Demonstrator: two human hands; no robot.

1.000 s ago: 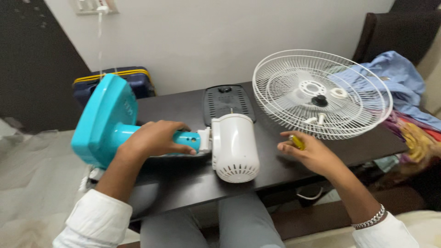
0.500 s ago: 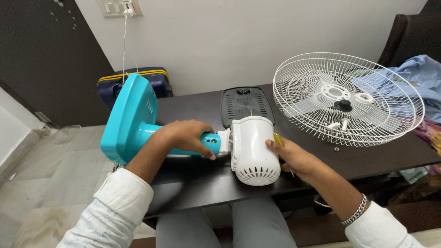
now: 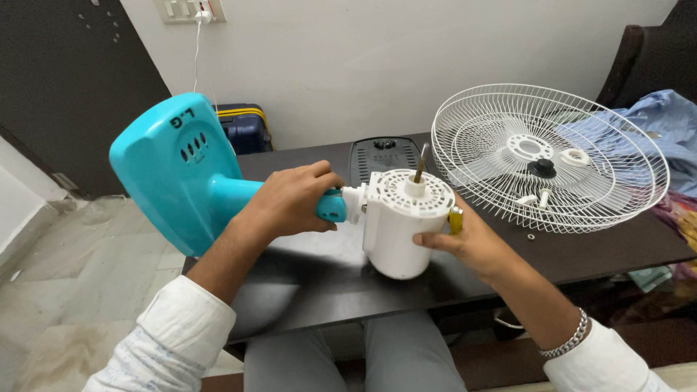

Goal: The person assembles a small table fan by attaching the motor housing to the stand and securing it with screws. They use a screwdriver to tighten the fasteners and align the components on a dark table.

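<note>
- Two bare hands are gripping a dismantled table fan over a dark table (image 3: 327,279), the person sitting close behind it.
- Left hand (image 3: 290,199) is wrapping tightly around the fan's turquoise neck (image 3: 330,205), just beside the joint where the neck meets the motor.
- Right hand (image 3: 465,243) is cupping the white motor housing (image 3: 398,229) from the side, while a yellow-handled tool (image 3: 455,219), probably a screwdriver, is sitting tucked in against the palm.
- Motor housing is standing upright with its lower end on the table, its bare shaft (image 3: 420,162) pointing upward and slightly tilted.
- Turquoise base (image 3: 170,170) is hanging tipped on edge beyond the table's left side, its underside facing the camera.
- White wire grille (image 3: 548,156) is lying apart on the table's right half, holding a black knob (image 3: 541,167), a white ring nut (image 3: 579,154) and small white fasteners (image 3: 535,197) inside its bowl.
- Dark vented panel (image 3: 383,156) is lying flat behind the motor.
- Judging from the layout, much of the stripping-down is looking done: no blade or guard is sitting on the shaft.
- Motor and neck are remaining joined, so that connection seems to be the part left to work on.
- Blue cloth (image 3: 664,120) is lying heaped at far right.
</note>
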